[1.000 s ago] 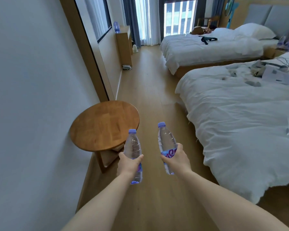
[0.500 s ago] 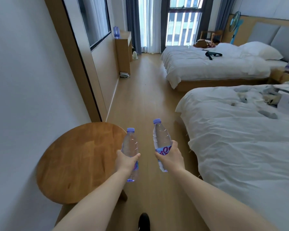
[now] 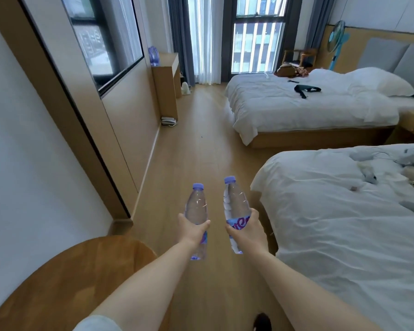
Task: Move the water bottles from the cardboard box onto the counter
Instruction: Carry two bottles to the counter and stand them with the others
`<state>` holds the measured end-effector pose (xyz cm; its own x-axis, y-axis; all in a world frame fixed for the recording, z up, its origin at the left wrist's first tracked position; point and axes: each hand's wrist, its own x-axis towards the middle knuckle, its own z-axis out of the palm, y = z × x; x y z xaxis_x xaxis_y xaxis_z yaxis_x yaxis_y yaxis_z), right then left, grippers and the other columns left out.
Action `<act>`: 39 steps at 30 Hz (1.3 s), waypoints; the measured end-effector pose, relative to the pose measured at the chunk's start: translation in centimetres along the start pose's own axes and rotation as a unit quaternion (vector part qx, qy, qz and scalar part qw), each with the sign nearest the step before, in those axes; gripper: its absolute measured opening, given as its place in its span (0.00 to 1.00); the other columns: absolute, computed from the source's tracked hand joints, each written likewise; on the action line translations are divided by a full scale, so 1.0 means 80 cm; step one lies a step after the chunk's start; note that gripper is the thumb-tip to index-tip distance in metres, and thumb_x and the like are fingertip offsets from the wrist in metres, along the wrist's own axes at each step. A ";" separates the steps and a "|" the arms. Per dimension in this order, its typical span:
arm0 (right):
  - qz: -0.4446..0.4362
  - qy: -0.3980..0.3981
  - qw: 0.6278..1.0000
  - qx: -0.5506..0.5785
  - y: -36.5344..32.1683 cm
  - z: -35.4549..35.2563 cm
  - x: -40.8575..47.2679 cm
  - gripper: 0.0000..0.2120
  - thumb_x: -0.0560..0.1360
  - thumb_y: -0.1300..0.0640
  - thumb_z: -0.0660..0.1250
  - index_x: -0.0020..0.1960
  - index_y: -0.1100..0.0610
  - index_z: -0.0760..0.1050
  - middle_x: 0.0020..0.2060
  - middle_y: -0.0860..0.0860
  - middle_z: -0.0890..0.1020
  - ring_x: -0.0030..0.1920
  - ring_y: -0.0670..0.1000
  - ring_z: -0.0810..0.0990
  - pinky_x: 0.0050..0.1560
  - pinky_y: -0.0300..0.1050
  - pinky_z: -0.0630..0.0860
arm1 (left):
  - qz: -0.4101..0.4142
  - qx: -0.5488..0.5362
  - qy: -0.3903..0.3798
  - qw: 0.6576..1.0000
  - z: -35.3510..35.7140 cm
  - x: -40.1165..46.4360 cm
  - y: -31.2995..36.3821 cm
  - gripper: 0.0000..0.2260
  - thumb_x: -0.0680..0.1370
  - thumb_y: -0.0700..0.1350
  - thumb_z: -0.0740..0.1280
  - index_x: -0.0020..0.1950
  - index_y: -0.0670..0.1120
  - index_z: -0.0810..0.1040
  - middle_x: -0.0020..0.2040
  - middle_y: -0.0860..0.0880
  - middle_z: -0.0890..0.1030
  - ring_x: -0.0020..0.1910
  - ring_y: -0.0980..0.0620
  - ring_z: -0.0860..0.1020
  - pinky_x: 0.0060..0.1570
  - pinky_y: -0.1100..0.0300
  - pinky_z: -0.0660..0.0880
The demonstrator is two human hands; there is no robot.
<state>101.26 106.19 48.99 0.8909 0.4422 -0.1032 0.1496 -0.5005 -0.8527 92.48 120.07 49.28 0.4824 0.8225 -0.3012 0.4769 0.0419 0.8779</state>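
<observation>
My left hand (image 3: pixel 193 229) grips a clear water bottle (image 3: pixel 196 209) with a purple cap, held upright over the wooden floor. My right hand (image 3: pixel 245 231) grips a second water bottle (image 3: pixel 235 204) with a purple label, also upright, just right of the first. Far ahead on the left stands a wooden counter (image 3: pixel 167 65) against the wall, with several purple-capped bottles (image 3: pixel 153 55) on its top. The cardboard box is out of view.
A round wooden table (image 3: pixel 65 278) sits at the lower left. Two white beds line the right side, the near bed (image 3: pixel 344 223) and the far bed (image 3: pixel 308 103). A strip of wooden floor (image 3: pixel 194 151) runs between wall and beds towards the counter and window.
I have moved forward along the aisle; the round table has slid back to the lower left and the counter is nearer. Both hands still hold their bottles upright.
</observation>
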 end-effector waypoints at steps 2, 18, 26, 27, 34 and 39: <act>-0.005 0.000 1.000 -0.005 0.001 -0.005 0.067 0.34 0.66 0.44 0.76 0.65 0.49 0.60 0.52 0.47 0.76 0.48 0.45 0.78 0.40 0.36 0.74 | -0.003 0.002 -0.006 1.000 0.036 0.049 0.022 0.25 0.69 0.49 0.77 0.54 0.47 0.64 0.48 0.50 0.74 0.45 0.48 0.75 0.46 0.59 0.69; -0.044 -0.017 0.999 -0.025 -0.084 -0.020 0.532 0.37 0.67 0.44 0.75 0.68 0.53 0.60 0.52 0.48 0.74 0.49 0.49 0.77 0.43 0.43 0.75 | -0.013 -0.021 0.090 0.996 0.184 0.394 0.233 0.26 0.70 0.47 0.76 0.61 0.43 0.66 0.59 0.45 0.76 0.56 0.43 0.77 0.57 0.52 0.73; -0.024 -0.027 0.999 -0.028 -0.133 0.066 0.761 0.37 0.67 0.44 0.74 0.69 0.52 0.60 0.53 0.47 0.74 0.45 0.48 0.78 0.31 0.40 0.73 | -0.003 0.060 0.079 0.995 0.203 0.627 0.300 0.28 0.70 0.53 0.75 0.62 0.46 0.64 0.58 0.49 0.77 0.47 0.47 0.77 0.46 0.57 0.72; -0.021 -0.027 0.999 -0.030 -0.145 0.077 0.791 0.37 0.67 0.44 0.73 0.69 0.52 0.60 0.52 0.47 0.74 0.45 0.48 0.78 0.34 0.42 0.74 | -0.006 0.076 0.078 0.994 0.200 0.659 0.312 0.29 0.70 0.54 0.74 0.63 0.47 0.64 0.58 0.50 0.77 0.48 0.46 0.78 0.47 0.56 0.74; 0.005 -0.014 1.000 -0.020 -0.217 0.124 0.978 0.35 0.69 0.46 0.72 0.69 0.51 0.59 0.53 0.47 0.74 0.48 0.50 0.77 0.46 0.49 0.78 | -0.011 0.105 0.093 0.990 0.201 0.863 0.414 0.28 0.70 0.53 0.74 0.62 0.46 0.65 0.58 0.47 0.77 0.50 0.41 0.79 0.51 0.49 0.77; 0.012 -0.005 1.000 -0.018 -0.233 0.145 1.116 0.36 0.68 0.46 0.72 0.70 0.51 0.59 0.56 0.48 0.75 0.51 0.51 0.77 0.49 0.49 0.77 | -0.011 0.125 0.091 0.988 0.247 0.988 0.461 0.27 0.69 0.54 0.75 0.59 0.47 0.65 0.56 0.49 0.77 0.50 0.44 0.78 0.49 0.53 0.75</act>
<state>173.08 163.64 49.71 0.8903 0.4369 -0.1283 0.1437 -0.5369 -0.8313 162.73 175.44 50.48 0.3417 0.9120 -0.2271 0.6636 -0.0630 0.7454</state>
